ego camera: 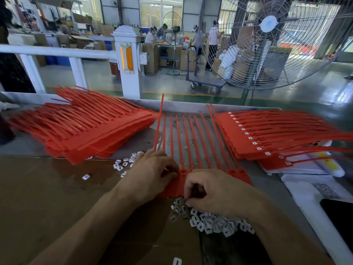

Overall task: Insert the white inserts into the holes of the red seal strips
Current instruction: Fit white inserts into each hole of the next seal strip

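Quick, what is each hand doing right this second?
Left hand: fingers curled, pressing on the red seal strip.
Right hand: fingers curled, picking at the white inserts; whether it holds one cannot be told.

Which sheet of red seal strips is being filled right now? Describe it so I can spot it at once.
Start at the big fan and drop to the metal table. Between two stacks of red strips lies one single sheet, tails pointing away, its near edge under the left hand and right hand. Unlike the left stack and right stack, it lies alone, spread flat.
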Action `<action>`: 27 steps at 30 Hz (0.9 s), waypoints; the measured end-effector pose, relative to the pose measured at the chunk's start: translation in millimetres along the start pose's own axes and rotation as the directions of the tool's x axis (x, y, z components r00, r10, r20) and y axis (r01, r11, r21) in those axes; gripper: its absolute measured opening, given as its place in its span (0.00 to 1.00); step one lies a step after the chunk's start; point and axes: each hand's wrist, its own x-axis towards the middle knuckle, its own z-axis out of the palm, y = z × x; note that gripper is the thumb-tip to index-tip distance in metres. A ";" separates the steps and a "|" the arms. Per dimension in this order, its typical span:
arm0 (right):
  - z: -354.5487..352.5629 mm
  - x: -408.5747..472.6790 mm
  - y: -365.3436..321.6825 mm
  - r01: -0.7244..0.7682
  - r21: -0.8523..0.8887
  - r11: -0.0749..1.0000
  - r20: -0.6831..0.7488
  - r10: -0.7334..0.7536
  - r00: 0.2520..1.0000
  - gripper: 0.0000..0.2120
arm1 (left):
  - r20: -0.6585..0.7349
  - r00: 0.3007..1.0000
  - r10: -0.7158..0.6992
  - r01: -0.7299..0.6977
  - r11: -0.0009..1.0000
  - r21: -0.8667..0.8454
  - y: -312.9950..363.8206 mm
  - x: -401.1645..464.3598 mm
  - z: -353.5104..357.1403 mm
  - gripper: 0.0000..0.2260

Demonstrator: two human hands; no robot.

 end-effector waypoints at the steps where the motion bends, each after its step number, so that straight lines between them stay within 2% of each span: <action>1: -0.2 -0.4 0.9 -0.004 0.016 1.000 0.002 0.004 1.000 0.06 | -0.002 1.000 0.000 0.000 1.000 -0.001 0.0 0.0 -0.1 0.07; 6: -4.0 -2.2 5.1 -0.040 0.173 0.984 -0.022 0.045 0.999 0.06 | -0.002 1.000 -0.002 0.002 1.000 0.002 0.0 -0.2 -0.3 0.07; 9: -5.2 0.6 12.6 -0.050 0.273 0.961 -0.186 0.104 0.977 0.06 | 0.001 1.000 -0.002 0.002 1.000 0.007 0.1 0.4 0.1 0.07; 12: -6.4 4.2 27.0 -0.123 0.292 0.949 -0.388 0.235 0.891 0.06 | 0.004 1.000 0.002 -0.002 1.000 -0.007 -0.7 0.5 0.3 0.07; 14: -5.7 5.2 36.0 -0.164 0.302 0.939 -0.452 0.293 0.843 0.06 | -0.002 1.000 0.000 0.000 1.000 -0.012 -1.3 0.0 0.9 0.06; 17: -3.1 7.6 43.1 -0.189 0.292 0.938 -0.474 0.313 0.823 0.07 | 0.002 1.000 0.002 -0.002 1.000 -0.006 -1.6 0.3 1.2 0.06; 27: 2.8 15.4 42.2 -0.241 0.196 0.951 -0.410 0.303 0.861 0.13 | 0.008 1.000 0.010 -0.010 1.000 0.009 -1.6 0.0 1.6 0.07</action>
